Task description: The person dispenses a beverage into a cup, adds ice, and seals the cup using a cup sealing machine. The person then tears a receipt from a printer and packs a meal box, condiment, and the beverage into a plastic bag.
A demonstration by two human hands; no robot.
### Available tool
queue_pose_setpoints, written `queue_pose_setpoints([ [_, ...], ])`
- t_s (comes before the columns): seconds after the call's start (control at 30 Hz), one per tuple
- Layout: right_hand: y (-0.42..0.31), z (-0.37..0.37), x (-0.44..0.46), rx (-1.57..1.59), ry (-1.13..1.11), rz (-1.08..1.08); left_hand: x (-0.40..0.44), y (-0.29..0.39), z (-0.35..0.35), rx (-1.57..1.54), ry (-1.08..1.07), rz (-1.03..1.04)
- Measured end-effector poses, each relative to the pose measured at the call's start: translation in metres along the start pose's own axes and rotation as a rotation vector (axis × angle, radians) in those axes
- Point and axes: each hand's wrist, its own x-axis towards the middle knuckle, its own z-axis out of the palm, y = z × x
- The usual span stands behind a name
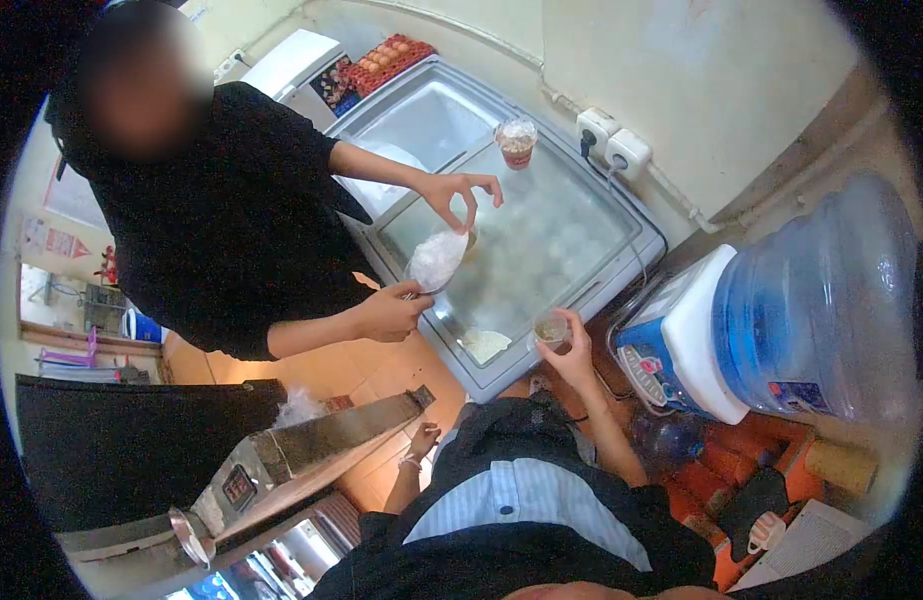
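Fingers (574, 324) of your right hand (580, 364) grip a clear cup (548, 329); the scooped ice (438, 262) sits ahead and left. I can't tell if your left hand (424, 441) grips.

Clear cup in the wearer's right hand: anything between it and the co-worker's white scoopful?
Nothing visible. Between the clear cup in the right hand and the white scoopful, only the freezer's glass top shows, in the background.

Held cup (550, 336) clear; scooped ice (439, 258) wht; co-worker's top (207, 210) blk; shirt panel (567, 505) lt-blue/wht striped; freezer rim (494, 374) gray; jug (802, 310) transl. blue; egg tray (419, 50) red; flr (327, 372) orange.
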Motion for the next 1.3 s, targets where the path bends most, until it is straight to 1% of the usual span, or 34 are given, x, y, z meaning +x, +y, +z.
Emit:
queue_pose_setpoints([
  [0.23, 0.004, 0.0, -0.001, -0.004, 0.004, 0.002, -0.007, 0.005, 0.0, -0.007, 0.014, -0.009],
  [0.3, 0.009, 0.0, 0.0, -0.047, 0.009, -0.056, -0.008, 0.008, 0.0, -0.017, 0.006, -0.008],
  [0.4, -0.002, 0.0, -0.001, 0.022, 0.008, -0.013, -0.011, 0.015, 0.001, 0.047, 0.01, -0.041],
  [0.53, -0.003, 0.0, -0.002, 0.02, 0.006, -0.019, -0.001, -0.002, 0.001, -0.011, 0.009, 0.033],
  [0.6, 0.005, -0.001, -0.002, -0.057, 0.007, -0.038, 0.001, -0.005, 0.002, -0.018, 0.022, 0.069],
  [0.67, 0.003, -0.001, -0.003, -0.021, 0.01, -0.032, -0.004, 0.001, 0.003, 0.066, 0.022, -0.005],
  [0.73, 0.004, -0.002, -0.004, 0.016, 0.015, -0.027, -0.005, 0.004, 0.004, 0.078, 0.023, -0.006],
  [0.83, 0.005, -0.002, -0.006, -0.028, 0.017, -0.054, -0.004, 0.0, 0.004, 0.061, 0.014, -0.003],
  [0.9, 0.001, -0.003, -0.007, -0.006, -0.001, -0.001, -0.003, -0.003, 0.003, 0.032, 0.004, 0.002],
  [0.97, 0.006, -0.002, -0.007, -0.022, 0.005, -0.005, -0.002, -0.003, 0.003, 0.001, -0.003, -0.001],
  [1.13, 0.001, -0.002, -0.009, -0.012, 0.0, -0.011, -0.013, 0.008, 0.004, 0.048, 0.023, -0.04],
  [1.2, -0.003, -0.003, -0.01, 0.025, -0.021, 0.027, -0.012, 0.004, 0.003, 0.052, 0.018, -0.04],
  [1.27, -0.003, -0.002, -0.01, 0.025, -0.021, 0.022, -0.008, -0.006, 0.003, 0.039, 0.033, 0.031],
  [1.3, -0.002, -0.002, -0.01, 0.025, -0.019, 0.017, -0.006, -0.011, 0.003, 0.037, 0.037, 0.031],
])
